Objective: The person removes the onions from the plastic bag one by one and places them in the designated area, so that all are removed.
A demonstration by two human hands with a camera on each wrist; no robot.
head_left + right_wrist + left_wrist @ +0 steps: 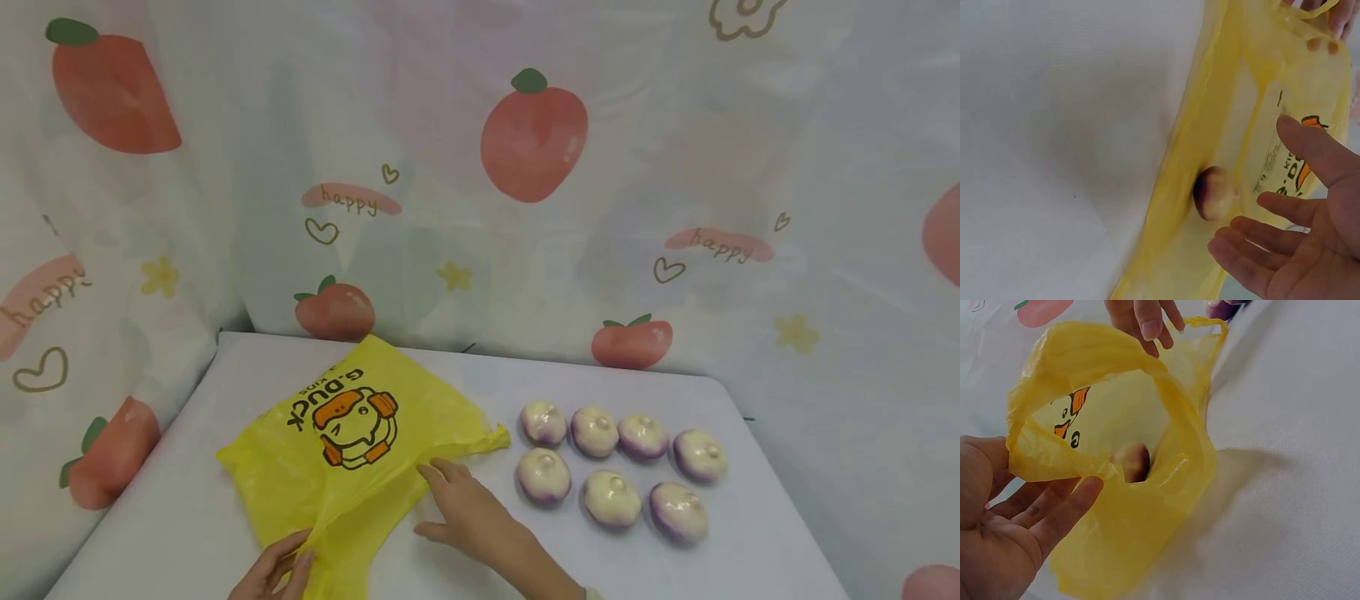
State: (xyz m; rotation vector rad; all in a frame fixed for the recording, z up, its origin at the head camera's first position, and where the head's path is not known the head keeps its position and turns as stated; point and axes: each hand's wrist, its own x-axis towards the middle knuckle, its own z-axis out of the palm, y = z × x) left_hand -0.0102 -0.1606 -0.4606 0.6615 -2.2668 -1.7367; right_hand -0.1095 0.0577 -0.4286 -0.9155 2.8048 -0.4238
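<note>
A yellow plastic bag printed with a duck and "G.DUCK" lies on the table, its mouth held apart toward me. My left hand grips the rim on the near left. In the left wrist view, the fingers of that hand curl at the bag's edge. My right hand is at the right side of the mouth, fingers spread and palm bare in the right wrist view. Inside the bag sits one round cream-and-purple turnip, just off the right fingertips.
Several more turnips stand in two loose rows to the right of my right hand. They rest on the white-covered table. Behind and to the left hangs a pale curtain with fruit prints.
</note>
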